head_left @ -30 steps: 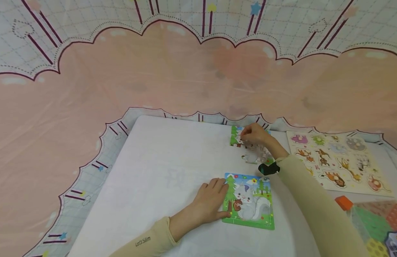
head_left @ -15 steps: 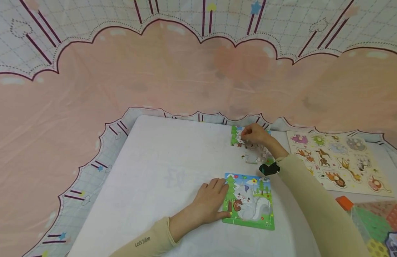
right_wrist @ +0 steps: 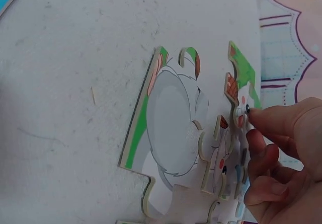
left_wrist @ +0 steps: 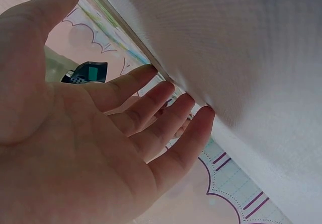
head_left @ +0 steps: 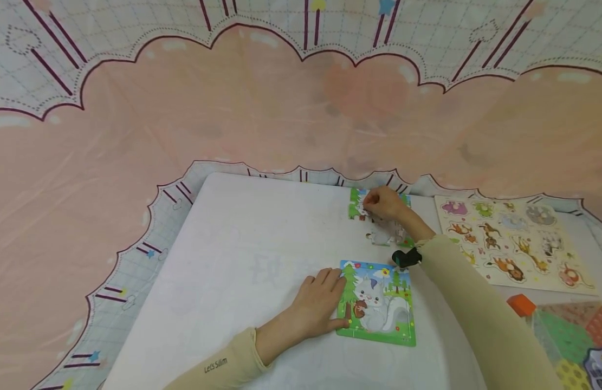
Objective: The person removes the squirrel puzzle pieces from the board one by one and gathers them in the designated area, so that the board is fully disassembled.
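A square squirrel puzzle (head_left: 376, 303) in a green and blue frame lies on the white table. My left hand (head_left: 312, 306) rests at its left edge, thumb on the frame and fingers extended; in the left wrist view the straight fingertips (left_wrist: 204, 116) touch a pale edge. Farther back, my right hand (head_left: 388, 206) is over a partly joined group of puzzle pieces (right_wrist: 171, 128) with grey animal parts. Its thumb and index finger pinch a puzzle piece (right_wrist: 242, 105) showing a white face and green background, while the other fingers curl in. The hand hides part of this group in the head view.
A cream board (head_left: 515, 244) with several animal shapes lies at the right. Nearer on that side are an orange block (head_left: 521, 305) and a clear package of coloured pieces (head_left: 569, 336). A patterned peach curtain (head_left: 281, 119) hangs behind the white table (head_left: 222, 244).
The head view has tilted very slightly. Both hands and the puzzle pieces otherwise stay where they were.
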Available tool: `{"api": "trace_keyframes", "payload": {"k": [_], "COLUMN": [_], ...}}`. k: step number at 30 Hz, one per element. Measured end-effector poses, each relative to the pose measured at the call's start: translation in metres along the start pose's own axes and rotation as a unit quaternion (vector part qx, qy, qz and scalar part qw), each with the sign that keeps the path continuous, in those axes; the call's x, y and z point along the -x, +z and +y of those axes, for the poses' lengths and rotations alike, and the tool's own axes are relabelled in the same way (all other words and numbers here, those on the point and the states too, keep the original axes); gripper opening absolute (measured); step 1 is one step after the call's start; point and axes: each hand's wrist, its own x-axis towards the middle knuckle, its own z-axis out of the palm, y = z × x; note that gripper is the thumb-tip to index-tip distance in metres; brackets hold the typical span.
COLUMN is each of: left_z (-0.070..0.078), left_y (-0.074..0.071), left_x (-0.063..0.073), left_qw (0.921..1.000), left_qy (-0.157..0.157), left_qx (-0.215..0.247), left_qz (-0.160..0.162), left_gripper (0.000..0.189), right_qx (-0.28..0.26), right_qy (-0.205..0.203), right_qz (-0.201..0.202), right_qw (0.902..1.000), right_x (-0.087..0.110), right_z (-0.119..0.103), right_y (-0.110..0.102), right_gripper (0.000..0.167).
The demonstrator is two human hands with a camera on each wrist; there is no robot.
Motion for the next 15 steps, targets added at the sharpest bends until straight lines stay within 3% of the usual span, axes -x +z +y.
{"api": "trace_keyframes", "payload": {"k": [6,12,15], "left_z": [0.0,-0.0001,0.0001], "left_y": [-0.0006,-0.0013,-0.002], "left_x": [0.0,-0.0005,-0.0003], "left_qw": [1.0,1.0,1.0], "left_qy": [0.001,-0.001,-0.002], "left_qx": [0.003,0.003,0.007], "left_qz": [-0.002,-0.006,-0.006], "left_gripper": [0.088,0.087,0.087], "right_qx": [-0.001,-0.018,-0.011], "right_qy": [-0.003,0.02,0.006], "right_qz": [0.011,0.009,0.012], "right_qw": [0.9999,0.9996,0.9998], "right_x": [0.001,0.0045,0.0092], "right_z": [-0.0004,-0.0049,-0.006], "right_y": [0.0001,-0.0017,-0.0033], "right_gripper": [0.015,0.02,0.021]}}
